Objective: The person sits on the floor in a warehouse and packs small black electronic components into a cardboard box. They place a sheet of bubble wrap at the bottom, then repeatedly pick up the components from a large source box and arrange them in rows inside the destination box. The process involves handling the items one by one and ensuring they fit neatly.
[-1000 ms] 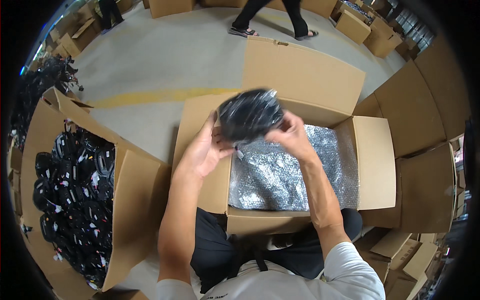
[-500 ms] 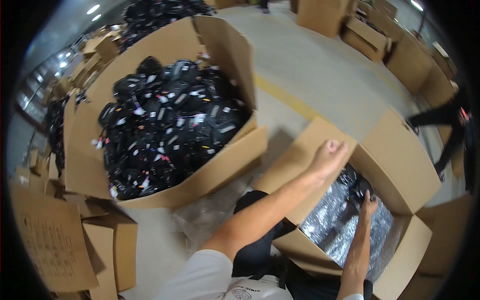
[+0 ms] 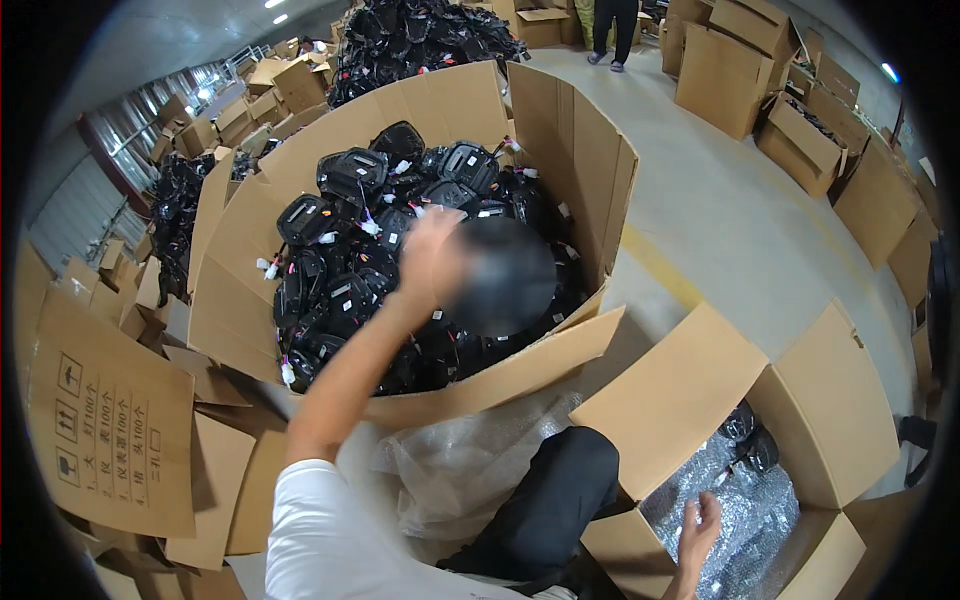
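Note:
In my left hand point(image 3: 432, 258) is a round black unit point(image 3: 505, 278), gripped at its left edge and smeared by blur. That hand is over a large carton point(image 3: 245, 335) heaped with black plastic units point(image 3: 350, 175) that have cables and white plugs. Lower right, my right hand point(image 3: 702, 528) is open and holds nothing, its thumb and fingers apart. It hovers above bubble wrap point(image 3: 765, 512) lining a smaller open carton point(image 3: 660, 400). Two black units, one of them a rounded piece point(image 3: 762, 450), rest on the wrap at that carton's far end.
Clear bubble wrap point(image 3: 455, 470) lies on the floor between the cartons, beside my knee point(image 3: 575, 470). Flattened cardboard point(image 3: 110, 410) stands at the left. A tall pile of black units point(image 3: 420, 45) rises behind. People's legs point(image 3: 615, 30) and more cartons point(image 3: 725, 80) are at the back.
The view has turned left. My left hand has moved from above the smaller carton to the large one and now holds a round black unit. My right hand has let go of a black unit.

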Tool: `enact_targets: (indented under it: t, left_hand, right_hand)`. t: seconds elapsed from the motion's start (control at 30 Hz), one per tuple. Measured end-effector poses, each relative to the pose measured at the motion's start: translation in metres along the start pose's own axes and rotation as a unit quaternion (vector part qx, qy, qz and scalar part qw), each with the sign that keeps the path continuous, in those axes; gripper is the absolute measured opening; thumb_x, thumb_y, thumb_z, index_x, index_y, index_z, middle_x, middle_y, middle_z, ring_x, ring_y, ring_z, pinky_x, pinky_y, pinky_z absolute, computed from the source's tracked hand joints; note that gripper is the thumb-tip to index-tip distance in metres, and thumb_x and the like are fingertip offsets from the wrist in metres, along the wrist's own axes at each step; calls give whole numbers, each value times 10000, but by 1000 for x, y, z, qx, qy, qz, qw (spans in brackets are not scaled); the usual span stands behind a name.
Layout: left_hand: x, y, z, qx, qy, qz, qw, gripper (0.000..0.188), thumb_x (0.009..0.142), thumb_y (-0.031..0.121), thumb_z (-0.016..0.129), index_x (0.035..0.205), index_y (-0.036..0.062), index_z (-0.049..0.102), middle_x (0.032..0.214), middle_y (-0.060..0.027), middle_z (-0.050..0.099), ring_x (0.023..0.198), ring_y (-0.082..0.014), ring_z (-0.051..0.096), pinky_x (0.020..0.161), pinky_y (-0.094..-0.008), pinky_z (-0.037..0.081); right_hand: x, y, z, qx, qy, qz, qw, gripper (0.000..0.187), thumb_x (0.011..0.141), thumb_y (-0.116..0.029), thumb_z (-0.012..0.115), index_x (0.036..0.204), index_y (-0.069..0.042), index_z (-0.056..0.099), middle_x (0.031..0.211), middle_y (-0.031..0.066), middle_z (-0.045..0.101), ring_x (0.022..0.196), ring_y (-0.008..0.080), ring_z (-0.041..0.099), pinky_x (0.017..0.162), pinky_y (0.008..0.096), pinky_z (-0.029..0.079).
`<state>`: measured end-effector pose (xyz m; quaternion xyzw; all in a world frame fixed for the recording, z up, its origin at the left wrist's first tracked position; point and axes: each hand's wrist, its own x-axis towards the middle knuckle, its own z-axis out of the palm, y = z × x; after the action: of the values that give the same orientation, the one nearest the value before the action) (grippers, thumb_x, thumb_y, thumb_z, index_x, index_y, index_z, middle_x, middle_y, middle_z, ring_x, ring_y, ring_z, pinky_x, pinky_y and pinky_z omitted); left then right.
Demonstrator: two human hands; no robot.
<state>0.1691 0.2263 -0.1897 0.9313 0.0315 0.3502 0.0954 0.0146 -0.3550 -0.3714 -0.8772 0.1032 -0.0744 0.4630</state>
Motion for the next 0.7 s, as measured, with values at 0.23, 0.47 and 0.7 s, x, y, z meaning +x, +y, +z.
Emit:
enact_targets:
  t: [0.23,0.47,0.7]
  left_hand:
    - [-1,-181,-30,455,-57,-51,887,851,800,194,780,1544,142,370,1620,-221,280,1422,-434,380,1141,-575,333]
    - [27,-211,-17,485,-90,60,868,503,917,152,565,1419,139,535,1341,-133,573,1189,-381,549,834,-458,523]
    - [32,-203,-34,417,-191,153,875,441,940,150,523,1379,173,555,1213,-104,613,1088,-247,601,809,-380,504]
  right_hand:
    - [-14,-43,17,-85,-76,-56,992,274,916,-111,710,1074,105,646,1142,256,638,1092,407,609,994,450,467]
    - [-15,-35,13,-72,-86,-17,994,239,916,-79,696,1077,95,667,983,203,675,814,252,668,738,369,549]
    - [-20,-33,14,-65,-55,-5,996,231,934,-123,677,1040,83,692,850,186,695,707,224,648,663,356,510]
